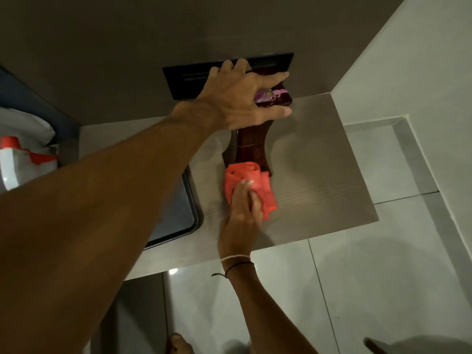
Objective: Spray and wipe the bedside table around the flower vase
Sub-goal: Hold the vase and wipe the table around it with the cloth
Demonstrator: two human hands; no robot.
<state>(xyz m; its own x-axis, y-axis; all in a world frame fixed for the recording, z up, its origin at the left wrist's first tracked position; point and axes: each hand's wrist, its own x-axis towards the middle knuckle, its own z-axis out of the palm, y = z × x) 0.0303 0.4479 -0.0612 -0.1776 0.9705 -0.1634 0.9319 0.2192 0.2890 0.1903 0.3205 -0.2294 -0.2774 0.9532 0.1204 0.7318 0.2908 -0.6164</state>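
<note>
The person leaned over the bedside table (319,159), a pale wood-grain top set into the corner of the room. The left hand (237,98) reached across and gripped the top of the flower vase (252,146), thumb and fingers spread around its square rim, where a few purple petals (264,94) showed between them. The vase was dark reddish wood, narrow at the waist and flared at the foot, and it stood toward the back middle of the table, close to the wall; I could not tell whether its foot was flat on the surface or slightly tipped. The right hand (242,208) pressed flat on a bunched orange-red cloth (251,182), fingers laid over it rather than clenched around it, and the cloth lay on the tabletop touching the front of the vase's foot. Thin cords circled the right wrist. Behind the vase a black panel (184,80) was fixed to the wall. At the left edge of the table sat a dark grey tray (190,213), and farther left, off the table, a white spray bottle (15,164) with a red trigger rested near a pillow. Glossy pale floor tiles (357,290) spread below the table's front edge.
</note>
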